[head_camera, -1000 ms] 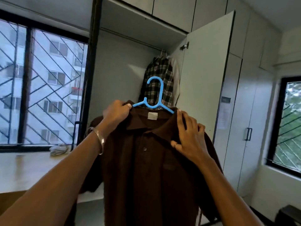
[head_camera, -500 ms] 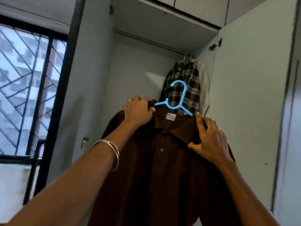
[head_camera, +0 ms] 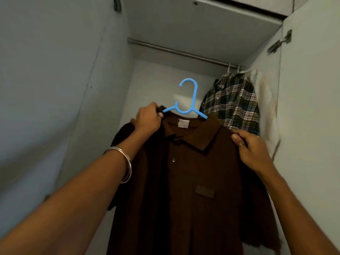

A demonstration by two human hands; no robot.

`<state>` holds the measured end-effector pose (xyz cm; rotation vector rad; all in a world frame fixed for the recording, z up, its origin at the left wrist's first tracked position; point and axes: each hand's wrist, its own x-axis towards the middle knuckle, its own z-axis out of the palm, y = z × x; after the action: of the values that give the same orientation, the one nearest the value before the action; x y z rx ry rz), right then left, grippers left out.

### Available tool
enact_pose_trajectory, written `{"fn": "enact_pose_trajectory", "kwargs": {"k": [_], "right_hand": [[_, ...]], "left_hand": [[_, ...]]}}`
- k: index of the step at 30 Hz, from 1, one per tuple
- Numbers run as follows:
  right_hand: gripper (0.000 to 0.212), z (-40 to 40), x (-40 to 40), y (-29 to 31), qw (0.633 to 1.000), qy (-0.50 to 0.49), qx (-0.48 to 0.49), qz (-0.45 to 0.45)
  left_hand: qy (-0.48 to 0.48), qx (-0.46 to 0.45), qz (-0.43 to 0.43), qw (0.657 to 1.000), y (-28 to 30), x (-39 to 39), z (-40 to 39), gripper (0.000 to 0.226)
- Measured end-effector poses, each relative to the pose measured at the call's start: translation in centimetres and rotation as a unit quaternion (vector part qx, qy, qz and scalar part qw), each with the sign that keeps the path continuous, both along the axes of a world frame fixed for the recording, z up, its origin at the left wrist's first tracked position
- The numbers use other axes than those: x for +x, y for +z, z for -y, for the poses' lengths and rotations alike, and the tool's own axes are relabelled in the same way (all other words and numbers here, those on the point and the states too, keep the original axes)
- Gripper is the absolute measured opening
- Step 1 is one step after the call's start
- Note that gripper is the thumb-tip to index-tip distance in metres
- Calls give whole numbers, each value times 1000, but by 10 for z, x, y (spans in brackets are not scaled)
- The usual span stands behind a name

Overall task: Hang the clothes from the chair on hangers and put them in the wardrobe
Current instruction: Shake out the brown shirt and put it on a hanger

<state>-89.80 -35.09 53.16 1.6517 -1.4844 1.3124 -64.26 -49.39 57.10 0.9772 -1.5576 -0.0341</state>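
Both arms are reaching up and forward, forearms bare. The left hand (head_camera: 148, 119) is gripping the brown shirt (head_camera: 185, 181) at its left shoulder, fingers curled. The right hand (head_camera: 252, 150) is pinching the right shoulder, thumb pressing on top.

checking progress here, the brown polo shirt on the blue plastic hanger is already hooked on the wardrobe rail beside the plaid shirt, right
Not yet. The head view shows the blue plastic hanger with its hook below the metal wardrobe rail, the brown polo shirt held up by both hands. The plaid shirt does hang there.
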Motion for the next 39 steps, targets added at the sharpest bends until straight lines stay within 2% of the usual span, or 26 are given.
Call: {"fn": "enact_pose_trajectory", "kwargs": {"k": [3, 7, 10, 14, 18, 20, 26, 33, 39], "right_hand": [[24, 61, -10, 14, 998, -34, -51, -24], [22, 121, -20, 22, 973, -189, -118, -53], [18, 161, -30, 18, 960, -242, -123, -61], [18, 210, -39, 67, 942, -307, -115, -67], [18, 243, -46, 136, 915, -369, -156, -41], [20, 240, -44, 161, 908, -384, -168, -10], [20, 258, -44, 232, 885, -414, -211, -10], [24, 297, -47, 270, 871, -438, -221, -34], [25, 334, -39, 318, 877, -387, -276, -74]], "left_hand": [[-3, 6, -28, 1000, 12, -23, 50, 22], [-22, -34, -33, 999, 21, -37, 104, 21], [-36, -54, -3, 998, 20, -47, 155, 29], [3, -115, 88, 990, 69, -56, 209, 48], [33, -173, 196, 965, 124, -83, 243, 48], [55, -199, 241, 948, 134, -98, 243, 44], [59, -272, 232, 932, 153, -152, 274, 31], [111, -282, 188, 934, 170, -178, 314, 28], [114, -272, 141, 945, 215, -167, 346, 32]]}}
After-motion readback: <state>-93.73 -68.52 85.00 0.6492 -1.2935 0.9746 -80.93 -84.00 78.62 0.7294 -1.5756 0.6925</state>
